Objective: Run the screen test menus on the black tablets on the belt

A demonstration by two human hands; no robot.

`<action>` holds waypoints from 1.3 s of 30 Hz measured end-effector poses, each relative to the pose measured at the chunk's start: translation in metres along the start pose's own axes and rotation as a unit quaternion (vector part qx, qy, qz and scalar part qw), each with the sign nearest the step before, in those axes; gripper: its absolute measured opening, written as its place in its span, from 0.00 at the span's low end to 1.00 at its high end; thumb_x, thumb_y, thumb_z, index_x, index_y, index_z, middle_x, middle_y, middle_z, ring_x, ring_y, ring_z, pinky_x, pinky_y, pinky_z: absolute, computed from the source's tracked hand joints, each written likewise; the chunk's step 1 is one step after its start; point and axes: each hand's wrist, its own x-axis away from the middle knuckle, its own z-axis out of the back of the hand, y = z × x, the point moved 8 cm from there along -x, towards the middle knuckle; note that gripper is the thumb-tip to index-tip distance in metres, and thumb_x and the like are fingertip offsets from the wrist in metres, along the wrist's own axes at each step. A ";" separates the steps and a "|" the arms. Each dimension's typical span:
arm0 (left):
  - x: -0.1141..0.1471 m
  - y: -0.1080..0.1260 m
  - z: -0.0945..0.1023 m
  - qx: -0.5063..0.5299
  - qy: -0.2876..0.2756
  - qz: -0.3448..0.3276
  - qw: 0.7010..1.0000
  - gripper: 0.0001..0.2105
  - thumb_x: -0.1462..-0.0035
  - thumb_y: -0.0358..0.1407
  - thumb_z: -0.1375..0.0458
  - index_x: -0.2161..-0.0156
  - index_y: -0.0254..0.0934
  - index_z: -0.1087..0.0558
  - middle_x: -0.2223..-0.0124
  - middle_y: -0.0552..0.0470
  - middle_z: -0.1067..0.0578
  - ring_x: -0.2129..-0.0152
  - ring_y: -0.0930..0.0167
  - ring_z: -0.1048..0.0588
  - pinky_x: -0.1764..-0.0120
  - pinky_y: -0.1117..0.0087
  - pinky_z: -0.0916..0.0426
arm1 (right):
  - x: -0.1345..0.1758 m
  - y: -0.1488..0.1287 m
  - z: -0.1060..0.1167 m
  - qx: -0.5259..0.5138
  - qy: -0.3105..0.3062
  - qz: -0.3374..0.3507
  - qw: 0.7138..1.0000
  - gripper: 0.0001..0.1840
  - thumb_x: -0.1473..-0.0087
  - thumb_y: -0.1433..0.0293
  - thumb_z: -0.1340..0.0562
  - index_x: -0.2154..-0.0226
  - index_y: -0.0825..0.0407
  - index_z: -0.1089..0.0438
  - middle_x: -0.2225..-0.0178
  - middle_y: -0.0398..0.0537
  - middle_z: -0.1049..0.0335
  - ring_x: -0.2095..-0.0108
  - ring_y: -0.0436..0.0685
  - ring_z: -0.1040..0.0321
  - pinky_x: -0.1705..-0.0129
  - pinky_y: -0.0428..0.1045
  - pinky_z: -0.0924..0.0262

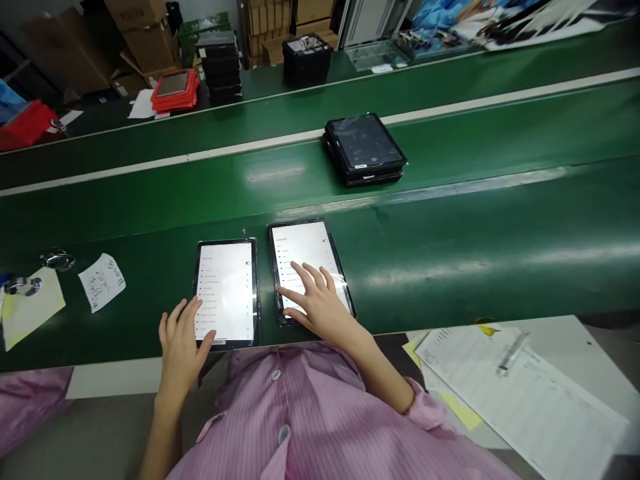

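Two tablets with lit white screens lie face up side by side on the green work surface (430,267). My left hand (181,343) rests at the lower left edge of the left tablet (227,287), its fingers spread and the thumb over the lower screen. Over the right tablet (303,237), my right hand (320,300) has its fingers stretched out across the screen; whether the fingertips touch the glass I cannot tell. Both screens show a settings-like list with a toggle near the top right. Neither hand grips anything.
Beyond the tablets sits a stack of dark tablets (367,143). A handwritten note (103,283) and a yellowish paper (35,307) lie at left. Printed sheets (520,393) are at lower right. Red cases (175,90) and black stacked items (220,63) stand across the belt.
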 end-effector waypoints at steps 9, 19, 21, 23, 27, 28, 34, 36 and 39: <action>0.023 0.017 -0.017 -0.044 -0.033 -0.086 0.995 0.36 0.39 0.58 0.48 0.30 0.48 0.47 0.32 0.40 0.39 0.34 0.46 0.46 0.37 0.32 0.68 | 0.053 0.061 0.022 0.031 0.110 -0.109 0.988 0.21 0.35 0.61 0.44 0.42 0.42 0.31 0.31 0.53 0.52 0.35 0.71 0.51 0.35 0.73 0.59; 0.020 -0.027 -0.023 0.070 -0.020 0.097 0.993 0.59 0.56 0.56 0.31 0.28 0.43 0.60 0.32 0.35 0.42 0.37 0.48 0.38 0.41 0.43 0.36 | 0.048 0.056 0.020 0.037 0.121 -0.107 0.986 0.21 0.35 0.61 0.45 0.41 0.43 0.33 0.35 0.55 0.45 0.38 0.69 0.48 0.34 0.71 0.60; 0.019 -0.025 -0.022 0.063 -0.020 0.092 0.994 0.60 0.57 0.57 0.31 0.28 0.42 0.61 0.32 0.34 0.41 0.38 0.47 0.37 0.41 0.42 0.36 | 0.039 0.046 0.015 0.042 0.102 -0.089 0.990 0.20 0.35 0.60 0.45 0.43 0.43 0.31 0.35 0.54 0.45 0.37 0.69 0.50 0.33 0.70 0.62; 0.018 -0.020 -0.022 0.047 -0.028 0.061 0.997 0.58 0.52 0.61 0.35 0.28 0.40 0.62 0.32 0.32 0.43 0.37 0.47 0.39 0.40 0.41 0.38 | 0.032 0.037 0.011 0.048 0.084 -0.069 0.993 0.19 0.35 0.59 0.45 0.44 0.43 0.30 0.35 0.54 0.46 0.36 0.69 0.51 0.33 0.71 0.62; 0.014 -0.008 -0.021 0.034 -0.039 -0.009 0.999 0.47 0.39 0.63 0.54 0.27 0.35 0.65 0.31 0.29 0.48 0.34 0.48 0.46 0.39 0.41 0.42 | 0.026 0.030 0.002 0.053 0.066 -0.057 0.995 0.21 0.35 0.59 0.44 0.42 0.42 0.32 0.34 0.55 0.47 0.35 0.69 0.52 0.34 0.72 0.62; 0.012 -0.008 -0.021 0.031 -0.037 -0.011 0.999 0.45 0.38 0.62 0.57 0.28 0.35 0.64 0.31 0.29 0.47 0.34 0.48 0.45 0.39 0.42 0.42 | 0.026 0.031 0.000 0.053 0.064 -0.064 0.995 0.21 0.35 0.59 0.44 0.42 0.42 0.32 0.33 0.55 0.49 0.35 0.70 0.52 0.34 0.73 0.62; 0.007 -0.012 -0.019 0.042 -0.035 0.007 0.998 0.43 0.38 0.64 0.62 0.28 0.36 0.58 0.35 0.32 0.42 0.37 0.51 0.40 0.40 0.45 0.40 | 0.039 0.046 0.007 0.040 0.112 -0.104 0.988 0.25 0.36 0.58 0.43 0.39 0.44 0.38 0.30 0.58 0.58 0.34 0.74 0.54 0.36 0.77 0.63; 0.009 -0.016 -0.018 0.067 -0.023 0.014 0.997 0.45 0.39 0.65 0.62 0.28 0.35 0.63 0.34 0.31 0.42 0.38 0.51 0.39 0.40 0.46 0.39 | 0.044 0.052 0.011 0.034 0.127 -0.115 0.985 0.26 0.36 0.58 0.44 0.37 0.45 0.41 0.31 0.59 0.55 0.35 0.74 0.53 0.35 0.77 0.63; 0.011 -0.021 -0.019 0.075 -0.019 0.024 0.997 0.45 0.39 0.65 0.62 0.28 0.35 0.61 0.35 0.31 0.42 0.39 0.52 0.37 0.41 0.46 0.39 | 0.048 0.060 0.013 0.040 0.131 -0.132 0.982 0.27 0.36 0.58 0.45 0.37 0.47 0.42 0.33 0.62 0.54 0.35 0.75 0.53 0.36 0.77 0.62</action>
